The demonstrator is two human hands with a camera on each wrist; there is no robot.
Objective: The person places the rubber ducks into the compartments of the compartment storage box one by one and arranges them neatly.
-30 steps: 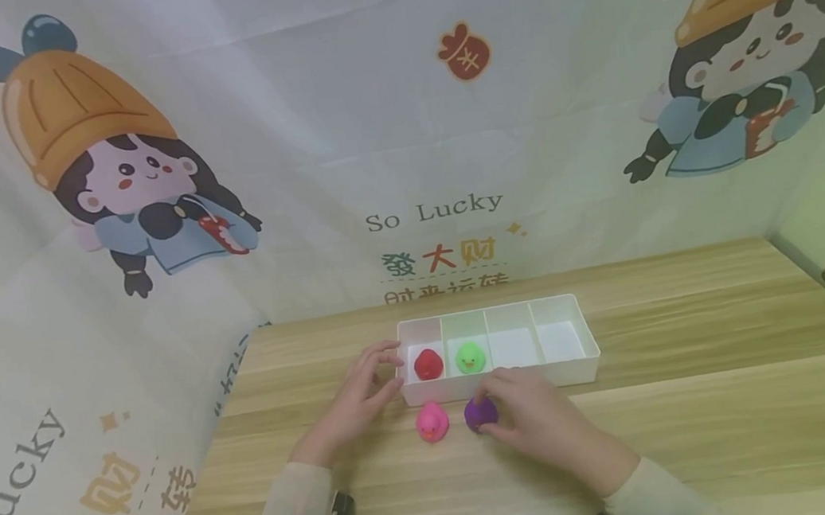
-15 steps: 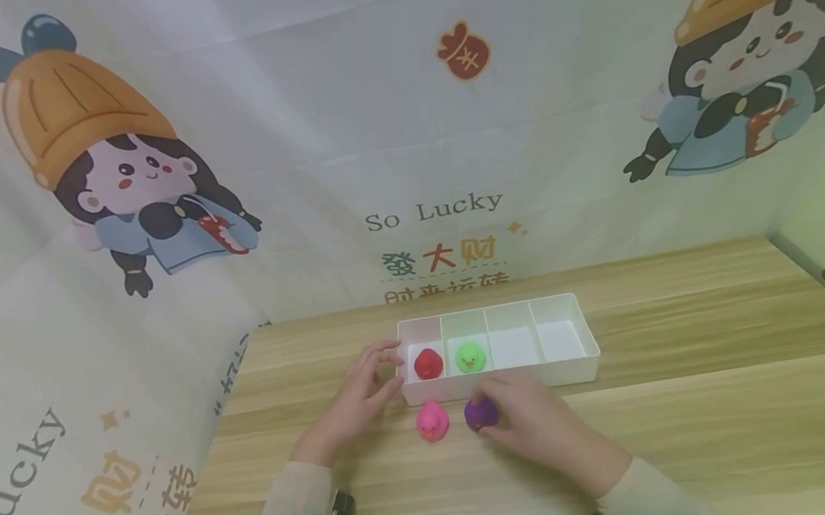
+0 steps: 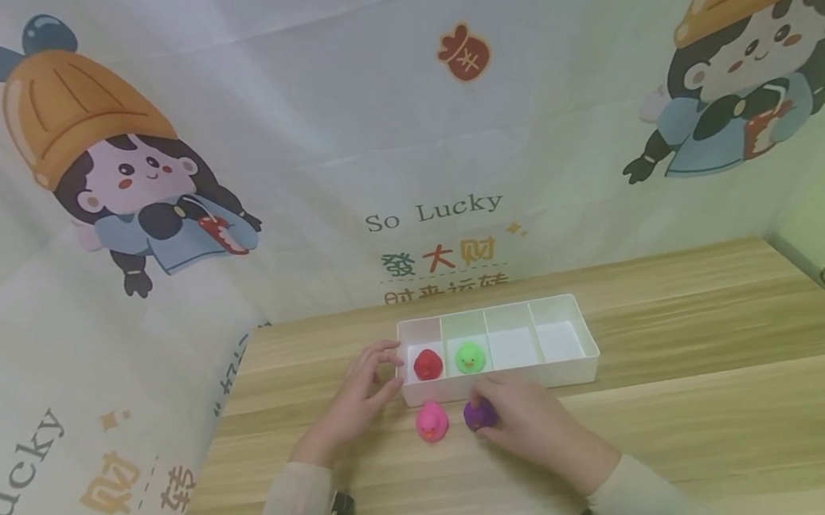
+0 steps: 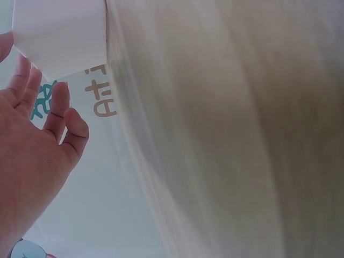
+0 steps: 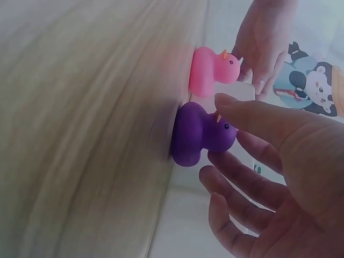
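A purple rubber duck stands on the table in front of the white divided box. My right hand pinches its head between thumb and forefinger, while the other fingers stay loosely bent in the right wrist view. Just left of it sits a pink rubber duck, untouched. Inside the box, a red duck occupies the leftmost compartment and a green duck the one beside it. My left hand rests its fingertips against the box's left end, its fingers relaxed and spread in the left wrist view.
The box's two right compartments hold nothing visible. Wood-grain table extends to both sides and in front. A printed cloth with cartoon figures hangs behind the table and along its sides.
My right hand has drawn slightly lower and nearer, its fingers settling round the purple duck's head. The ducks, box and left hand look unmoved.
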